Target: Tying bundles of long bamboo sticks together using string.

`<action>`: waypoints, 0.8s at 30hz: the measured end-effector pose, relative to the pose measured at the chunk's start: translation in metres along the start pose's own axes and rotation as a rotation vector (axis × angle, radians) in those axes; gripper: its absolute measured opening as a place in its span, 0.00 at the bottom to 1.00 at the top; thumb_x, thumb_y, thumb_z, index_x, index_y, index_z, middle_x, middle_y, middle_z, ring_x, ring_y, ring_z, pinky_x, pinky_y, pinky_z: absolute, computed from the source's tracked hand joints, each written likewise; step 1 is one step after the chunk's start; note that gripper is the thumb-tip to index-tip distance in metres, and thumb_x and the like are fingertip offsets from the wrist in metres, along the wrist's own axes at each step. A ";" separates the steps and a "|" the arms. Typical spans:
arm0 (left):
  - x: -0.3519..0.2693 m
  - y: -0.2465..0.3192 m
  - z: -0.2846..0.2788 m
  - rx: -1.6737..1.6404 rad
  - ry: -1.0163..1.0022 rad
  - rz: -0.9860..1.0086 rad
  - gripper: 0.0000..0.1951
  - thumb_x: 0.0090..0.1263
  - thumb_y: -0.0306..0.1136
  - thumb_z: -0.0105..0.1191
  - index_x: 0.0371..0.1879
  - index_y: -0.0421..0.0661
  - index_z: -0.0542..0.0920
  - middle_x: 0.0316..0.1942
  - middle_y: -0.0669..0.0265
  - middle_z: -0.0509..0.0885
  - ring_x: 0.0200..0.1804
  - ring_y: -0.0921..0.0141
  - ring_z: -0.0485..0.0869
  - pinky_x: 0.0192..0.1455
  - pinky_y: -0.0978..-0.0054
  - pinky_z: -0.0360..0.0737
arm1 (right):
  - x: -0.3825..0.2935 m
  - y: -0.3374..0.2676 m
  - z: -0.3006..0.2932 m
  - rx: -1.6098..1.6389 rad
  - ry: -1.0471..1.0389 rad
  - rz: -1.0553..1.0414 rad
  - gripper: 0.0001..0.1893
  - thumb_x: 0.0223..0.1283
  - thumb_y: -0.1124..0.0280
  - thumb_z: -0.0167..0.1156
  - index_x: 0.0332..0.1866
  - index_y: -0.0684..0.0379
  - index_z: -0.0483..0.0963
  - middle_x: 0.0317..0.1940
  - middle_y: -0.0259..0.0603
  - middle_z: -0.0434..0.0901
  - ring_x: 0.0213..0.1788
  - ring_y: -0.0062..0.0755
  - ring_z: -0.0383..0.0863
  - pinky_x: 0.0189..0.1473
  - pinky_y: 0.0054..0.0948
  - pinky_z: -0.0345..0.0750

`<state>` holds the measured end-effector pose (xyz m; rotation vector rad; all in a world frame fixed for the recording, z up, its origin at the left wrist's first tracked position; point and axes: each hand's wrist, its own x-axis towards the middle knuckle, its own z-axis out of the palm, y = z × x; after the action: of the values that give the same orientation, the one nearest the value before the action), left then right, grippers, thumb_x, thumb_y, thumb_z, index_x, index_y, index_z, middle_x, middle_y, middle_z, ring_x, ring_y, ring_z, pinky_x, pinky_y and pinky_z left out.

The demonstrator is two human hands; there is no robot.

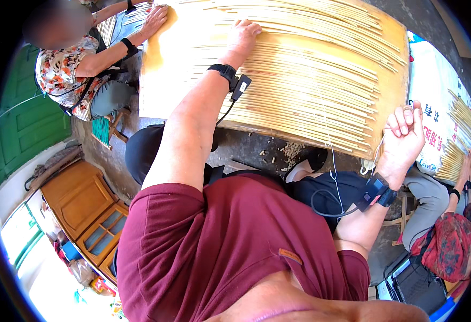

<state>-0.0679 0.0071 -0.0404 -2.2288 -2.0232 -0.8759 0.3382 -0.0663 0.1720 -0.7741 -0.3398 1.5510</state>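
Note:
Many thin pale sticks (pixel 308 92) lie side by side in a wide row on a yellow wooden tabletop (pixel 392 86). Beyond them is a looser batch of similar sticks (pixel 320 20). My left hand (pixel 243 35) rests with bent fingers where the row meets that batch; whether it grips a stick is hidden. Off the table's near right corner, my right hand (pixel 404 126) is raised, palm up, its fingers curled. A white thread (pixel 329 141) crosses the row and hangs over the near edge towards my lap. Another strand runs beside my right hand; I cannot tell if it is held.
A person (pixel 66 76) sits at the far left, one hand on the table corner. At right, another person's hand (pixel 467 165) touches sticks (pixel 451 161) on a printed white sack (pixel 429 80). Short offcuts (pixel 294 151) litter the floor. A wooden cabinet (pixel 78 193) stands left behind me.

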 end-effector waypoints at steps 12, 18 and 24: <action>-0.003 -0.002 0.000 -0.004 -0.028 0.068 0.08 0.61 0.25 0.54 0.31 0.53 0.85 0.33 0.66 0.83 0.43 0.61 0.79 0.50 0.62 0.75 | -0.002 0.014 0.007 0.109 -0.033 0.042 0.08 0.72 0.72 0.47 0.45 0.61 0.74 0.20 0.30 0.66 0.19 0.17 0.61 0.19 0.17 0.58; 0.001 0.025 -0.003 -0.024 -0.062 0.057 0.05 0.64 0.31 0.57 0.36 0.53 0.85 0.39 0.67 0.83 0.49 0.61 0.78 0.55 0.63 0.73 | -0.011 0.020 0.012 0.094 0.050 -0.082 0.09 0.72 0.72 0.46 0.45 0.59 0.74 0.22 0.31 0.68 0.19 0.18 0.61 0.20 0.18 0.59; 0.010 0.072 0.014 -0.042 -0.089 0.103 0.08 0.66 0.37 0.56 0.41 0.56 0.83 0.42 0.68 0.82 0.52 0.60 0.77 0.57 0.59 0.72 | -0.029 0.049 0.049 -0.630 -0.100 0.256 0.08 0.70 0.71 0.48 0.44 0.58 0.75 0.20 0.26 0.70 0.21 0.11 0.65 0.22 0.12 0.60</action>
<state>0.0041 0.0090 -0.0223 -2.4113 -1.9218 -0.8327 0.2677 -0.0906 0.1846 -1.2648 -0.8549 1.7435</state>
